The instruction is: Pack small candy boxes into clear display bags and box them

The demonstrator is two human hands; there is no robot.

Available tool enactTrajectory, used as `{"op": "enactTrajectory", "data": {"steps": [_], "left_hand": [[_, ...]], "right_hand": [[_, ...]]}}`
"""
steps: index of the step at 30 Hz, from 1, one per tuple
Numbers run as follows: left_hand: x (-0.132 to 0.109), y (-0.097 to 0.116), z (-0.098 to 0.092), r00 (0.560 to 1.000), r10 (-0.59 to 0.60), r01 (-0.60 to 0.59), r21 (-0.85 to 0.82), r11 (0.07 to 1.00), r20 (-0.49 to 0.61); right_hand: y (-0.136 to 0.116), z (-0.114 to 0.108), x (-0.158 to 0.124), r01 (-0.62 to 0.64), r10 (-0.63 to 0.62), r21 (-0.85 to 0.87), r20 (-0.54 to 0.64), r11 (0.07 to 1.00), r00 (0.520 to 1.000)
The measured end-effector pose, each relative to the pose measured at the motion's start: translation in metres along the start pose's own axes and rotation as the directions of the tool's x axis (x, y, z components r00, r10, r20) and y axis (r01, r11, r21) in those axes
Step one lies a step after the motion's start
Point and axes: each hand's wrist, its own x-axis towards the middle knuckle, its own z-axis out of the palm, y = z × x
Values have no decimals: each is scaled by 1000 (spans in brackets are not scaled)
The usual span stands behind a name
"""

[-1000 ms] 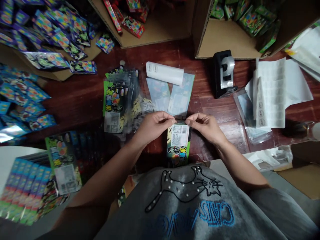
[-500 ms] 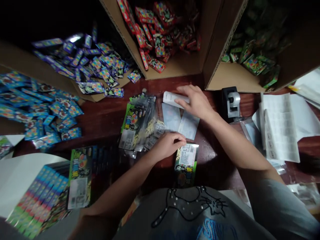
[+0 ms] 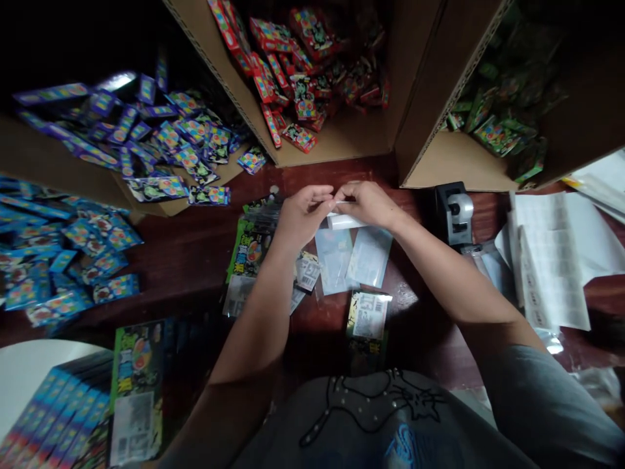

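Observation:
My left hand [image 3: 300, 218] and my right hand [image 3: 368, 202] meet over a white sticker sheet [image 3: 344, 220] near the far middle of the dark red table [image 3: 195, 251]. Both pinch at its upper edge with fingertips pressed together. Just below lie two clear bags [image 3: 354, 257]. Nearer my body lies a green and black packet [image 3: 367, 319] with a white barcode label, untouched. A stack of similar green packets in clear bags [image 3: 251, 257] sits under my left forearm.
Open cardboard boxes hold red packets [image 3: 303, 65] and green packets [image 3: 493, 127]. Blue packets [image 3: 122, 137] spread across the left. A black tape dispenser [image 3: 452, 212] and white label sheets [image 3: 547, 254] stand at right. Boxed blue sets [image 3: 63, 417] lie front left.
One second ago both hands pinched the top of the green packet. The right hand then reached to the sticker sheet, and the left hand has let go of the packet and joined it there.

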Motion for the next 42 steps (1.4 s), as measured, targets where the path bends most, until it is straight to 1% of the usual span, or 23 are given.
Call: {"op": "enactTrajectory", "data": {"steps": [3,4,7,10,12,14,19,23,25,27,28,29,31,33,34,36,39,41,42], "left_hand": [[-9,9,10,998,-14,10,-51,999,-64],[-12,13,12,997,-31,25,-88,996,-64],[-19,18,17,997,-77,76,-172,982,-2],[-22,17,21,993,-119,114,-153,982,-26],[-23,14,24,990,-139,133,-133,982,-37],[-22,12,26,988,-151,146,-111,983,-33],[-22,10,31,978,-205,199,-108,974,-43],[-22,9,30,962,-271,265,-126,956,-34],[-23,8,28,952,-298,288,-134,948,-67],[-26,9,27,947,-307,291,-154,944,-92],[-28,11,27,949,-301,283,-169,944,-94],[-31,13,28,953,-290,270,-184,945,-87],[-37,18,31,963,-260,240,-209,948,-73],[-42,24,34,969,-234,213,-217,953,-76],[-44,26,35,971,-225,204,-216,955,-79],[-45,27,36,973,-217,196,-218,956,-78],[-45,25,34,974,-217,199,-212,957,-68],[-45,24,33,974,-219,203,-201,958,-60],[-45,24,32,974,-219,205,-196,959,-56]], "right_hand": [[-1,-9,-15,18,-16,98,-18,995,1000],[-1,-11,-20,16,-12,130,-30,991,999],[2,-16,-31,16,1,213,-77,977,997],[7,-19,-37,2,41,298,-137,955,990],[10,-21,-39,5,46,323,-150,946,988],[9,-25,-39,34,6,284,-139,958,990],[0,-26,-41,137,-125,62,-162,989,979],[-3,-21,-52,141,-168,-135,-215,981,962],[-4,-24,-60,122,-157,-131,-305,984,939],[-6,-30,-69,113,-127,-59,-410,992,903],[-6,-33,-72,114,-111,-20,-441,993,890],[-7,-36,-74,114,-96,12,-450,993,888],[-7,-39,-77,89,-66,40,-402,995,913],[-7,-38,-79,45,-34,27,-320,999,947],[-8,-37,-80,31,-25,14,-294,999,955],[-11,-35,-82,50,-49,-6,-282,999,958],[-16,-34,-84,139,-126,16,-332,990,935],[-16,-34,-83,156,-121,76,-346,985,930],[-15,-34,-82,148,-100,121,-335,981,937]]}}
